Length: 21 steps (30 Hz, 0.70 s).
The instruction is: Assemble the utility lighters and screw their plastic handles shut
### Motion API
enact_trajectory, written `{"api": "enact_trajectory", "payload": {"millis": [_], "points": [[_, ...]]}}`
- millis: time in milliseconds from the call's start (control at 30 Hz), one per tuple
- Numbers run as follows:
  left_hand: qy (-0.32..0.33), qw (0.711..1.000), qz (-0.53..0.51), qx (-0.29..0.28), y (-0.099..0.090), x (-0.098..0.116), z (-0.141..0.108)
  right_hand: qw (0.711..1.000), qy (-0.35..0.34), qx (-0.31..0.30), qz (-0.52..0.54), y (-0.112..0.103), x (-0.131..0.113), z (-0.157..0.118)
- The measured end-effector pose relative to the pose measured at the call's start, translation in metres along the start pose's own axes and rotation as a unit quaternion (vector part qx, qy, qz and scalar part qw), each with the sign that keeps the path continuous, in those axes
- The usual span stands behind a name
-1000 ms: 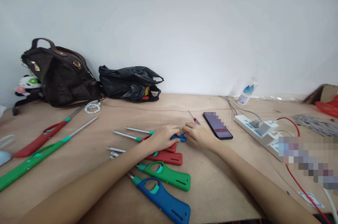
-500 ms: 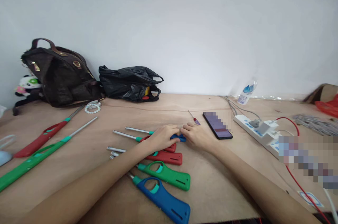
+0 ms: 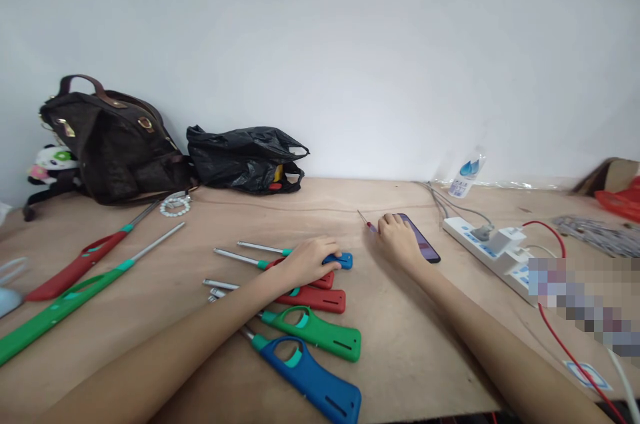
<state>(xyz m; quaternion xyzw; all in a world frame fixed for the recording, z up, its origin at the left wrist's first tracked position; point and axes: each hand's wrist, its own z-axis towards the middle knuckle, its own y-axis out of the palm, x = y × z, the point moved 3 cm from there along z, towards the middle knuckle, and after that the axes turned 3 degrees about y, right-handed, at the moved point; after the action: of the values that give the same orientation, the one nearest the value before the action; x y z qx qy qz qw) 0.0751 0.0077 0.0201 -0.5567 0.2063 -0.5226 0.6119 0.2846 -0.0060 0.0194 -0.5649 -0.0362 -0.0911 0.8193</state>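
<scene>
My left hand [image 3: 307, 260] lies closed over the handle of a blue long-nosed lighter [image 3: 344, 260] at the far end of a row of such lighters. In that row lie two red lighters [image 3: 320, 299], a green lighter [image 3: 320, 333] and a second blue lighter [image 3: 315, 384], their metal tubes pointing left. My right hand [image 3: 396, 239] rests at the handle of a small red screwdriver [image 3: 367, 223] and covers part of a dark phone [image 3: 425, 247]; whether its fingers grip the screwdriver does not show.
A long red lighter [image 3: 75, 265] and a long green lighter [image 3: 55, 307] lie at the left. A brown handbag [image 3: 113, 144], a black plastic bag [image 3: 245, 157] and a bead bracelet [image 3: 175, 205] sit at the back. A white power strip [image 3: 495, 251], a red wire [image 3: 565, 344] and a bottle [image 3: 465, 177] are at the right.
My right hand left the blue lighter's end and moved right and back to the screwdriver and phone. My left hand stayed on the blue lighter.
</scene>
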Motion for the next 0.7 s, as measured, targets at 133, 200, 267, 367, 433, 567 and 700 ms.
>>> {"api": "enact_trajectory", "payload": {"millis": [133, 200, 267, 367, 433, 567, 700], "points": [[0.003, 1.000, -0.006, 0.004, 0.001, -0.001, 0.000, 0.998, 0.022, 0.038, 0.037, -0.006, 0.010, 0.004], [0.005, 1.000, -0.004, 0.002, 0.001, -0.002, 0.000, 0.998, 0.016, 0.030, 0.049, -0.002, 0.009, 0.004], [0.007, 1.000, -0.001, 0.000, 0.001, -0.003, 0.000, 0.999, 0.009, 0.013, 0.045, 0.007, 0.005, 0.003], [0.012, 1.000, 0.001, -0.001, 0.001, -0.003, 0.000, 0.999, 0.006, 0.000, 0.039, 0.018, -0.002, 0.004], [0.012, 1.000, 0.001, 0.001, 0.001, -0.003, 0.000, 0.997, 0.007, 0.010, 0.075, 0.020, -0.003, 0.006], [0.009, 1.000, -0.001, 0.002, 0.000, -0.002, 0.000, 0.937, 0.043, 0.072, 0.338, 0.007, 0.006, 0.008], [0.008, 1.000, -0.001, 0.000, 0.000, -0.002, 0.000, 0.728, 0.048, 0.075, 0.680, -0.010, 0.009, 0.007]]}}
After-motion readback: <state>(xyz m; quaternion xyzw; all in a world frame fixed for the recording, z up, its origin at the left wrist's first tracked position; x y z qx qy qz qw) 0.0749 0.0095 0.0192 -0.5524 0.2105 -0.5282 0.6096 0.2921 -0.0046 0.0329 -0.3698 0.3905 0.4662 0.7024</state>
